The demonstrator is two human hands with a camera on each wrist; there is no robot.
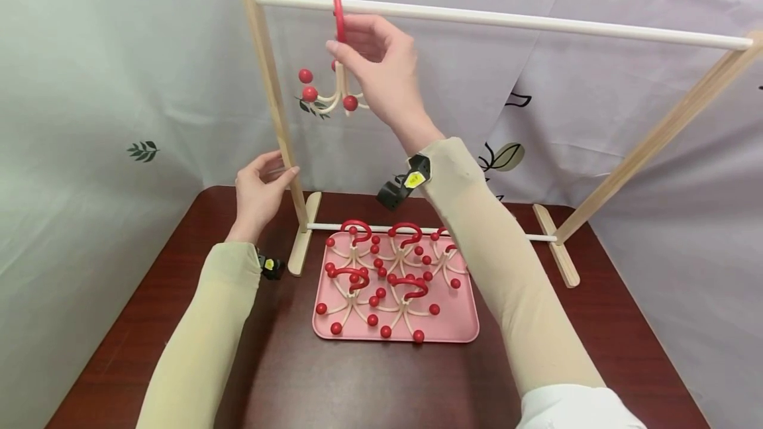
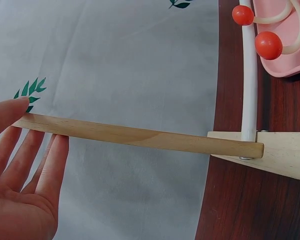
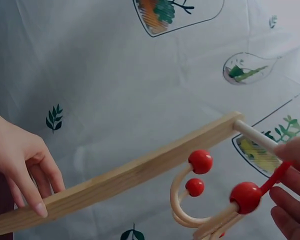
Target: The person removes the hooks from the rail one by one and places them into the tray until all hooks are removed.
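High on the left, my right hand [image 1: 387, 71] pinches the red hook [image 1: 338, 17] of a small wooden hanger [image 1: 341, 85] whose curved arms end in red balls. That hook loops over the white top rod [image 1: 507, 18] of a wooden stand, near its left end. My left hand [image 1: 257, 190] grips the stand's left post [image 1: 271, 85] partway down, thumb on one side and fingers on the other, as the left wrist view shows. In the right wrist view, red balls [image 3: 245, 197] hang beside the post, and only part of my right hand [image 3: 292, 195] is visible.
A pink tray [image 1: 459, 323] on the dark red table [image 1: 286, 376] bears several similar hangers [image 1: 352, 293] with red hooks. Behind it runs a white lower rod [image 1: 324, 226]. The right post [image 1: 661, 138] leans outward in view. Patterned cloth [image 1: 179, 51] hangs behind.
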